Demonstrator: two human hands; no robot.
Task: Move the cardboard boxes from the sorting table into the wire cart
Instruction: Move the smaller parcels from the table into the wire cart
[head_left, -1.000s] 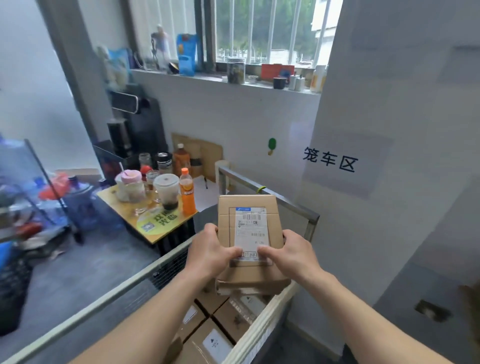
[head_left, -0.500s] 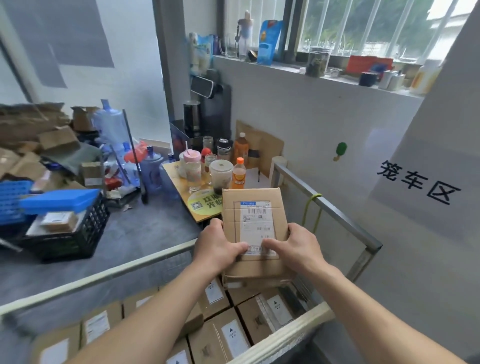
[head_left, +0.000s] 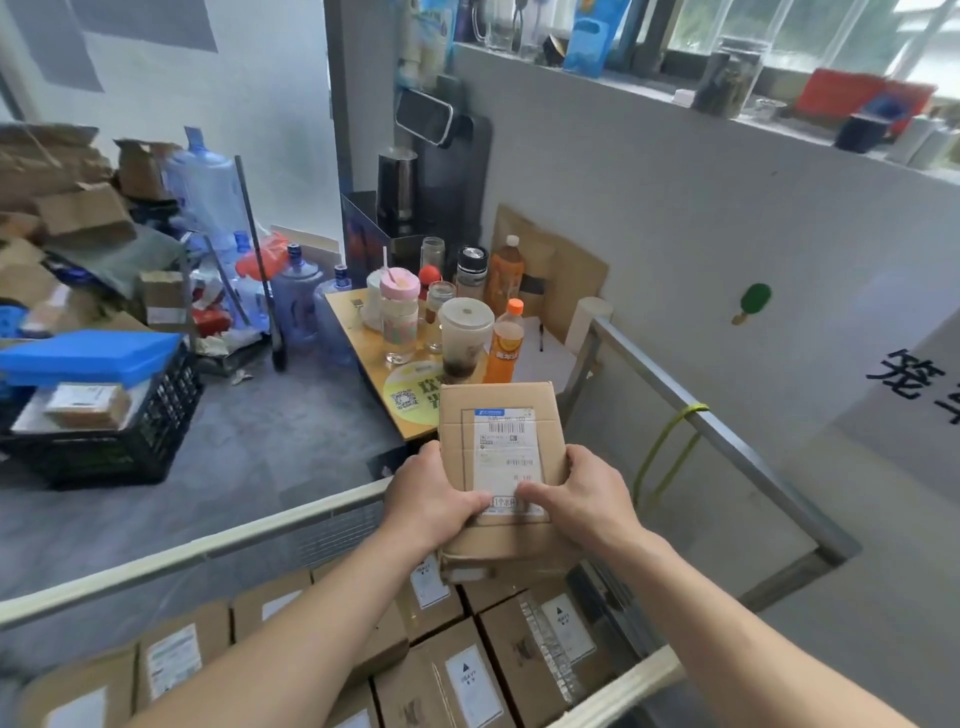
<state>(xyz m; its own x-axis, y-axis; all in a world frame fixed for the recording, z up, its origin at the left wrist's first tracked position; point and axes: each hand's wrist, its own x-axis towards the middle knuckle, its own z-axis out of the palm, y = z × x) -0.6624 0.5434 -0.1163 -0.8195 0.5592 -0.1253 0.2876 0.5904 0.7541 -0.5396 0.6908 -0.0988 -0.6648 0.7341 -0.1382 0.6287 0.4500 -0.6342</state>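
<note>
I hold a brown cardboard box with a white shipping label above the wire cart. My left hand grips its near left edge, thumb on the label. My right hand grips the near right edge, thumb also on the label. Both forearms reach over the cart's near rail. Inside the cart lie several labelled cardboard boxes, packed side by side below the held box.
A low yellow table with bottles and cups stands just beyond the cart's far corner. A black crate with a blue lid sits on the floor at left, beside piled cardboard and water jugs. A white wall runs along the cart's right side.
The view has swung left and down, showing more of the cart's inside and the floor at left. The box stays in both hands, a little lower over the cart.
</note>
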